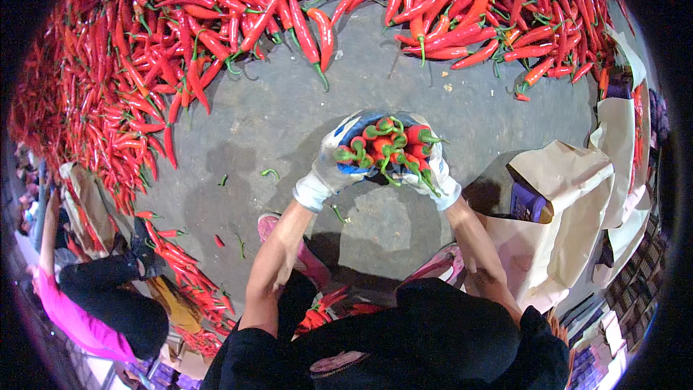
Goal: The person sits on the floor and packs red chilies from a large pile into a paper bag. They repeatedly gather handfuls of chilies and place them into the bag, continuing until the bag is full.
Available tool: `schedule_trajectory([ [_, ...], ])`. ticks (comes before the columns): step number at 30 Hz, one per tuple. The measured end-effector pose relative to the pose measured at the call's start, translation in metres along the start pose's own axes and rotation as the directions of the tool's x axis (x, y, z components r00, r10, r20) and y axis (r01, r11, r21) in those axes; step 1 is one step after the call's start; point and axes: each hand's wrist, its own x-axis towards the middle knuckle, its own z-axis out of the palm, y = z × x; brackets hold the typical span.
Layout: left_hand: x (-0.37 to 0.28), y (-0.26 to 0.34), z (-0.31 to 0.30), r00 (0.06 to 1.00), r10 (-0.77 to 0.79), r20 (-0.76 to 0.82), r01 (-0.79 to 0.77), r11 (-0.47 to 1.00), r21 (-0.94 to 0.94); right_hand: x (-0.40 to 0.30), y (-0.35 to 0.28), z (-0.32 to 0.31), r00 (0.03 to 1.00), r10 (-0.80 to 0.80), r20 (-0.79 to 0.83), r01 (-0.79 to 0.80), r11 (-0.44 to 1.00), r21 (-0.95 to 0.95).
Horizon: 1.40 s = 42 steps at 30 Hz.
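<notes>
A bunch of red chili peppers is cupped between my two gloved hands, green stems facing up toward me. My left hand, in a white knit glove with a blue coated palm, wraps the left side of the bunch. Around its right side curls my right hand, gloved the same way. The lower parts of these peppers are hidden by the gloves and the stem ends. Ahead of my hands, a long pile of red chili peppers spreads over the grey floor.
To my right stands an open brown paper bag with purple packaging at its mouth. More paper bags line that side. At left, a person in a pink top sits by the peppers. Loose stems dot the floor.
</notes>
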Motion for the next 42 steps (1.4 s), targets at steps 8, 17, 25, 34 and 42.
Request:
schedule_trajectory([
  [8,0.008,0.003,0.006,0.993,-0.114,0.037,0.115,0.993,-0.025,0.021,-0.026,-0.005,0.976,-0.175,-0.132,0.130,0.947,-0.292],
  [17,0.028,0.054,0.018,0.880,-0.437,0.188,0.475,0.820,-0.318,0.000,-0.073,-0.001,0.883,0.150,-0.445,0.063,0.901,0.429],
  [25,0.119,0.229,0.088,0.825,0.032,0.565,-0.055,0.998,0.024,-0.114,-0.172,-0.070,0.681,0.423,-0.598,0.454,0.397,0.798],
  [34,0.180,0.301,0.344,0.205,-0.072,0.976,-0.495,0.852,0.167,-0.233,-0.113,-0.154,0.433,0.603,-0.669,0.818,0.048,0.573],
  [42,0.216,0.274,0.481,0.141,-0.125,0.982,-0.854,0.487,0.184,-0.205,-0.030,-0.226,0.312,0.649,-0.694,0.926,-0.045,0.375],
])
